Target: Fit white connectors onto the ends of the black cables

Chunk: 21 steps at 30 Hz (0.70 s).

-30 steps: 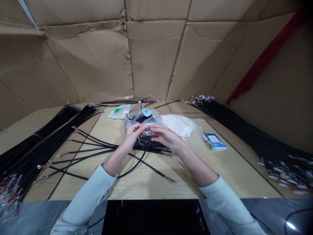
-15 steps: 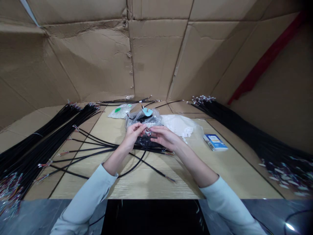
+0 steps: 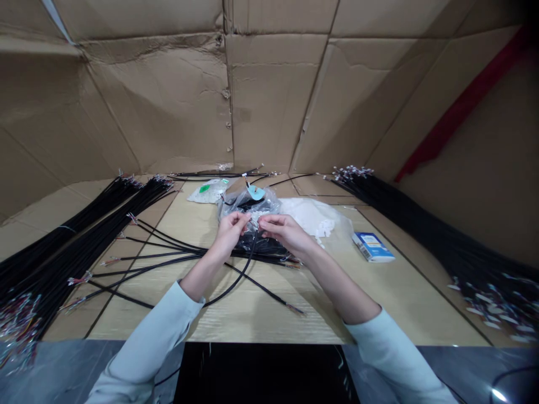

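Observation:
My left hand [image 3: 229, 234] and my right hand [image 3: 284, 233] are raised close together over a clear plastic bag [image 3: 248, 206] of black cables. A thin black cable [image 3: 242, 275] climbs from the table into the space between them. Its small, pale wire end [image 3: 254, 225] sits at my left fingertips, apparently held there. My right fingertips touch or nearly touch that end, and the fingers hide how it is held. Several loose black cables [image 3: 164, 259] fan out under my left forearm, with fine wire ends pointing left.
Long bundles of black cables lie at left [image 3: 80, 241] and right [image 3: 425, 224] on a pale wooden table [image 3: 379, 303]. A white parts bag [image 3: 307, 216], a green-labelled bag [image 3: 207, 192] and a small blue-and-white box [image 3: 373, 247] stand near. Cardboard sheets [image 3: 269, 101] form the back wall.
The black cable now rises steeply from the table to my hands, its lower stretch lifted off the pile. My hands sit slightly closer together, and the view has shifted a little.

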### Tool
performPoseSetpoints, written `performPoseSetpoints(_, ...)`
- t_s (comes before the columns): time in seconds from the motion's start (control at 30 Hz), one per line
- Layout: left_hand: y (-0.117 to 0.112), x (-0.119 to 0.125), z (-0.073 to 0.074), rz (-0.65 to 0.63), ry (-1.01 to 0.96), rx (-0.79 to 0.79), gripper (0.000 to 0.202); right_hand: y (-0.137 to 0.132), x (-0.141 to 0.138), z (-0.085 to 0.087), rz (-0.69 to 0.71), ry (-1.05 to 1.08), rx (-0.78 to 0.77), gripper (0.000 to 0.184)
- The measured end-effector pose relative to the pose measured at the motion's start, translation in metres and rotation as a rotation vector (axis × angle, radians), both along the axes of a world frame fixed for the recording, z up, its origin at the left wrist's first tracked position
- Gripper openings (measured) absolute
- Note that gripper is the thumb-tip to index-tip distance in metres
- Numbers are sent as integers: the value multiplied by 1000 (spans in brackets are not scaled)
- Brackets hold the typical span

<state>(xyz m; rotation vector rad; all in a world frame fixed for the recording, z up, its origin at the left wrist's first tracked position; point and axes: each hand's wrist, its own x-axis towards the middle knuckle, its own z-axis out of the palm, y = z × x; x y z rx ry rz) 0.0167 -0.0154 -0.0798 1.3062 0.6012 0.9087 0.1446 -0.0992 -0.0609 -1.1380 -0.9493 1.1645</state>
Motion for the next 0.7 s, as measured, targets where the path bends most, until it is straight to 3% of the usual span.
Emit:
performPoseSetpoints(0.33, -3, 0, -3, -37, 18, -94, 40, 4, -10, -8, -306, -132, 13, 20)
performPoseSetpoints(0.53, -4, -1, -3, -40, -2, -130, 39, 0, -14, -4, -342, -266, 99, 17)
performPoseSetpoints(0.7, -4, 0, -2, -53, 3, -117, 38, 1, -15, -5, -277, -243, 119, 18)
